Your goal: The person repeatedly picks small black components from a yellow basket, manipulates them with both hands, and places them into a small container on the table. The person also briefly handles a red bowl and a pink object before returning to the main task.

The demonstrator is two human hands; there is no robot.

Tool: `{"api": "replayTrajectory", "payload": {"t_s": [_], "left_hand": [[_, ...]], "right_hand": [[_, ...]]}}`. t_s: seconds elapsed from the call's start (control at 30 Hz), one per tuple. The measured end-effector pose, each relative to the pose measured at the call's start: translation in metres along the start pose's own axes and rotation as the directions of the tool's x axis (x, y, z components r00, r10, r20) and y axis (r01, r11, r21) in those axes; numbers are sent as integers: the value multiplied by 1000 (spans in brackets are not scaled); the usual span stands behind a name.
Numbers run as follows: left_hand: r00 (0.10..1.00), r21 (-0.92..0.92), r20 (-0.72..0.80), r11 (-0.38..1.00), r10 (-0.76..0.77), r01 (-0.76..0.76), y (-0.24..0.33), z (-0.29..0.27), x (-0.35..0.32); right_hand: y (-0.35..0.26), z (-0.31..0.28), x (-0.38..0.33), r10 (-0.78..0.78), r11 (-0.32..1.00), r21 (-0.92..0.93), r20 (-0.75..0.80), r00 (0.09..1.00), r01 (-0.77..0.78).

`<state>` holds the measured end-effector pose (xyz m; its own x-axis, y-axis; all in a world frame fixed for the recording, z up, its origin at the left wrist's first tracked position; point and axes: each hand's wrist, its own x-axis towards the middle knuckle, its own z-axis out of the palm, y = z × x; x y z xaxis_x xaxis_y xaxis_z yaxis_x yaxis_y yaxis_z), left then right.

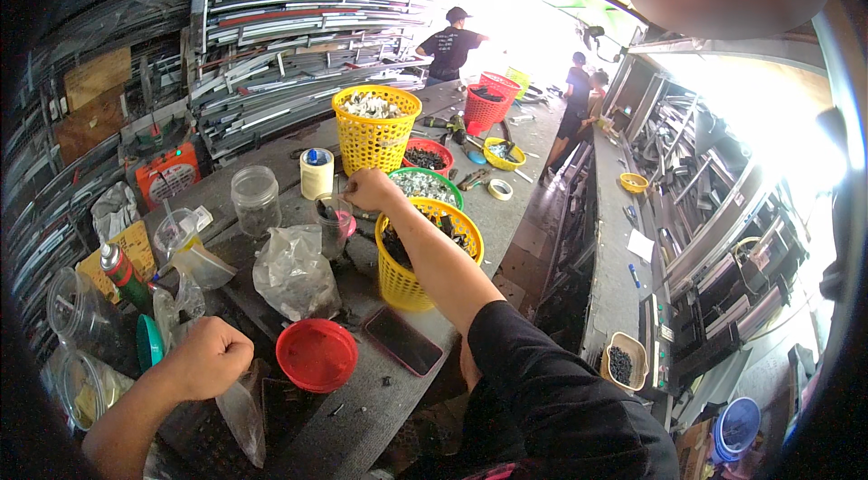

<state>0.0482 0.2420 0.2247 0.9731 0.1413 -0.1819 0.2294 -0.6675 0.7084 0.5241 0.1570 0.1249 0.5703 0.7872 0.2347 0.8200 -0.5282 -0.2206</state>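
My left hand (214,358) is curled into a fist at the lower left, above a crumpled clear plastic bag (244,426). Whatever the fist may hold is hidden. Farther off, my right hand (369,191) reaches over the table with its fingers drawn together at the rim of a clear plastic jar (331,231). What those fingers pinch cannot be made out. Under the right forearm stands a yellow basket (407,286) of black pieces. Nearby are a knotted clear bag (294,274), a red lid-like dish (316,355) and a dark phone (403,341).
Beyond the right hand stand a yellow basket (375,141) of white pieces, a red bowl (429,155) and a green bowl (427,186). A spray can (125,274) is at left. Racks of metal profiles (316,28) line the wall. Other people (452,48) work farther back.
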Motion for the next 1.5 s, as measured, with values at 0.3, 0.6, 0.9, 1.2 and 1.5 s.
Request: {"api": "replayTrajectory", "payload": {"t_s": [0.3,0.6,0.9,1.2,1.5], "left_hand": [[985,-5,-166,999,46,-47,0,1,1],[985,-4,-165,999,-44,44,-6,-5,3],[987,-19,-153,999,-42,39,-4,-3,2],[966,12,-253,999,52,-50,2,0,1],[939,60,-311,989,144,-132,5,-1,0]], "right_hand": [[2,1,0,9,999,34,17,1000,-10],[1,1,0,-2,1000,19,9,1000,2],[-4,-5,-3,1,1000,-13,26,1000,-1],[-1,-2,-3,28,997,73,54,998,-32],[5,6,2,6,1000,1,31,999,-6]]}}
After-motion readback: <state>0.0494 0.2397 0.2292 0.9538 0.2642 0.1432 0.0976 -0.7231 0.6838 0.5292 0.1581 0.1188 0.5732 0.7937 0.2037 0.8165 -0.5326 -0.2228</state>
